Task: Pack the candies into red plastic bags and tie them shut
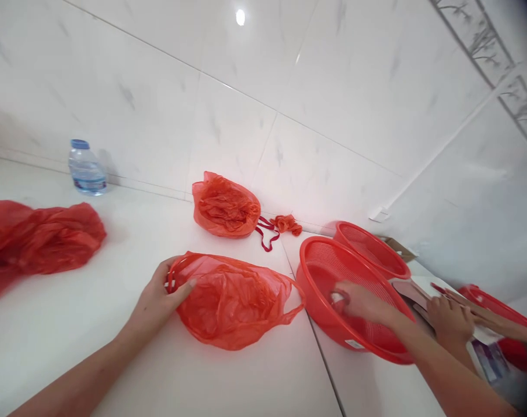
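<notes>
My left hand (pixel 159 298) grips the open rim of a red plastic bag (pixel 233 304) that lies crumpled on the white counter (pixel 72 336). My right hand (pixel 361 302) reaches into a large red plastic basket (pixel 315 260) and its fingers close on a small white thing I cannot name. The basket stands tilted, just right of the bag.
A second red basket (pixel 372 246) sits behind the first. A filled red bag (pixel 226 205) with loose handles rests by the tiled wall, more red bags (pixel 41 237) lie far left, and a water bottle (pixel 86 169) stands behind them. Another person's hands (pixel 452 318) work over papers at the right.
</notes>
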A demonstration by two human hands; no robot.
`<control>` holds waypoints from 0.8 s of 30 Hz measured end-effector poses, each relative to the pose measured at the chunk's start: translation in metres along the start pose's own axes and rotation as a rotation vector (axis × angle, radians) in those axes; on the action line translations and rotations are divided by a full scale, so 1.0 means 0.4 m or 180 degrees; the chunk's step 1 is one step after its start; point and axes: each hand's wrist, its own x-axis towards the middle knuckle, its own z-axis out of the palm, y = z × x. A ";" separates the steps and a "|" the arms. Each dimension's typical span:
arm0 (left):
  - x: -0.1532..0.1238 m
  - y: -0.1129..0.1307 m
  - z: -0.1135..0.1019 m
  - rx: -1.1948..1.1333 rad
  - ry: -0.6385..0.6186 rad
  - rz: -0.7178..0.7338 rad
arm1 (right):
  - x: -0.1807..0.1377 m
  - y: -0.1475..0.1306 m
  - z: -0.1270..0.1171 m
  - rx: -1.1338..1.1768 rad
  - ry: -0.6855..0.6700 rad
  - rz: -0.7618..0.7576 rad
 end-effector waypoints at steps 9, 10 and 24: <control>-0.006 -0.007 0.004 -0.0007 0.0179 0.0252 | 0.006 -0.400 0.118 0.0193 -0.0987 -0.1626; -0.006 -0.008 0.003 0.0005 0.0173 0.0279 | -0.008 -0.440 0.135 0.0225 -0.1130 -0.1831; -0.005 -0.003 0.002 -0.0094 0.0046 0.0252 | 0.064 -0.403 0.173 0.0199 -0.0318 -0.0911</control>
